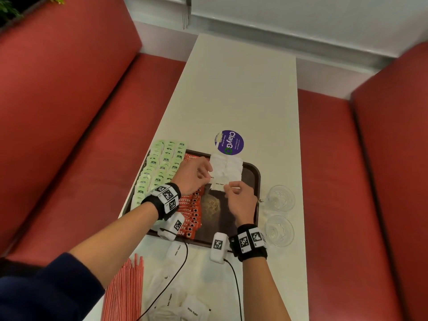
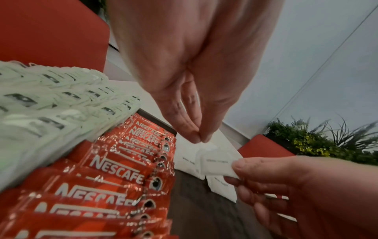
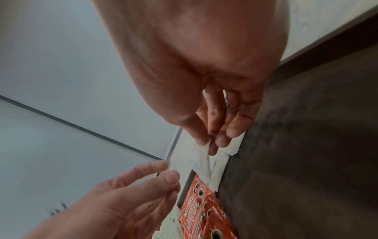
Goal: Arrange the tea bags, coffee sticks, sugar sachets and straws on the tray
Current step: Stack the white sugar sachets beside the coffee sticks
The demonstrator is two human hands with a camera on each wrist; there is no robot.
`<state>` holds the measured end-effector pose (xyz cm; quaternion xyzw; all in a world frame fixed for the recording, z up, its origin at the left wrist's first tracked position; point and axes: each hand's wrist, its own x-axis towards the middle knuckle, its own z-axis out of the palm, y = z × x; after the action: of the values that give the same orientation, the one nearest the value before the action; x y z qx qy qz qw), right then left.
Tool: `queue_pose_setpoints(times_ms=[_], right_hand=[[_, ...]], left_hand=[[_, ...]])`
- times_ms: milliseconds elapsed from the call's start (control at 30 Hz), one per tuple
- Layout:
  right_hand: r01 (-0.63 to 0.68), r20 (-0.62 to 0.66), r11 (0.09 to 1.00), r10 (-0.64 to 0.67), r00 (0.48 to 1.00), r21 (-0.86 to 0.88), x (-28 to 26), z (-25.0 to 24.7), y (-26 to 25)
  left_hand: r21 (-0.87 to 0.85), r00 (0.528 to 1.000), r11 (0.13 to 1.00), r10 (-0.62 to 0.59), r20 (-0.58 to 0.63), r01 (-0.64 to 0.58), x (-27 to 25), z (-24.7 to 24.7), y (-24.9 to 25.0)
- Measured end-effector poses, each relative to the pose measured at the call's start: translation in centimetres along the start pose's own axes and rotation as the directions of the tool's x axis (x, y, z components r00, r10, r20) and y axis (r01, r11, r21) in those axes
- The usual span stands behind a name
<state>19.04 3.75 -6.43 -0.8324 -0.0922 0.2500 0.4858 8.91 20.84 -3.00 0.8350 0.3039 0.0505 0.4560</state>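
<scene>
The sugar sachet (image 2: 218,165) is pinched at its near corner by the right hand (image 1: 240,200); the left hand (image 1: 196,174) pinches its far edge over the tray (image 1: 256,174). Coffee sticks (image 1: 191,212) crowd the left; bare tray lies beneath.

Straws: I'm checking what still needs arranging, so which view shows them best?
Head view: the red-striped straws lie bundled on the table, nearer the person than the tray, not yet placed. Neither wrist view shows them at all.
</scene>
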Motion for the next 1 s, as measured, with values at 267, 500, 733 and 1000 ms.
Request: queue_pose_setpoints(times_ms=[267, 500, 733, 1000], right_hand=[[-0.018, -0.042, 0.996, 0.014, 0.999, -0.089, 0.4, 2.5, -0.1], [0.000, -0.081, 0.966, -0.022, 0.996, -0.259, 0.5, 3.3, -0.1], [0.142, -0.168, 0.933, -0.207, 0.964, -0.331, 0.8, 1.0, -0.4], [0.132, -0.064, 0.861, -0.187, 0.980, -0.492, 1.5, -0.2, 1.9]], left_hand=[[0.231, 0.995, 0.971, 0.078, -0.061, -0.062, -1.5, 2.4, -1.0], [0.616, 0.984, 0.768, 0.146, 0.099, -0.176, -3.3, 4.7, -1.8], [0.715, 0.983, 0.674, 0.134, 0.128, -0.185, -3.8, 5.2, -1.8], [0.737, 0.979, 0.645, 0.139, 0.147, -0.202, -4.1, 6.0, -1.8]])
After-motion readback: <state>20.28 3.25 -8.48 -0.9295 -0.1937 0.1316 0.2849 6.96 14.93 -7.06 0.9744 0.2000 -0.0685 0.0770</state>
